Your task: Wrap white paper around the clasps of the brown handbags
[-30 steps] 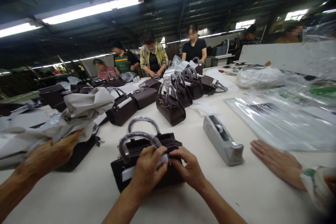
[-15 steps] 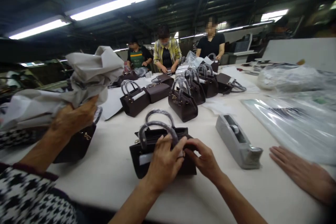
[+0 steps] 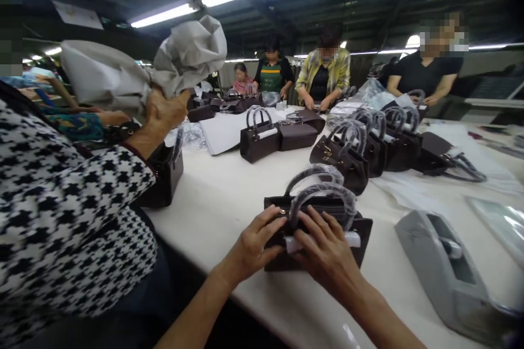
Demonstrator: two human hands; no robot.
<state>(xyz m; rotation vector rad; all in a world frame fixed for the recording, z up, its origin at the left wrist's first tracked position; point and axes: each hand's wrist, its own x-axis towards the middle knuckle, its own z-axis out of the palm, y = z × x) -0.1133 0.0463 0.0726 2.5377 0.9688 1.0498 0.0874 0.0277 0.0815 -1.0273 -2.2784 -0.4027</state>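
Note:
A dark brown handbag (image 3: 362, 234) stands upright before me, with plastic-wrapped handles (image 3: 315, 172) raised and a white wrap strip (image 3: 352, 238) across its front. My left hand (image 3: 256, 240) grips the bag's left end, fingers near the gold zip end and thumb lower on the front. My right hand (image 3: 325, 242) holds the front near the handle base, its fingers bent over the upper part and its thumb lower down. The bag's inside is mostly hidden.
A grey tape dispenser (image 3: 442, 272) stands at right. Several wrapped-handle bags (image 3: 339, 158) lie behind. At left, a person in a houndstooth sleeve (image 3: 110, 185) holds crumpled grey sheeting (image 3: 190, 54). People work across the table (image 3: 221, 196).
The view has turned left. My left hand has moved from the bag's front to its left end; my right hand has moved from the right side onto the front. The neighbour's sheeting is raised higher.

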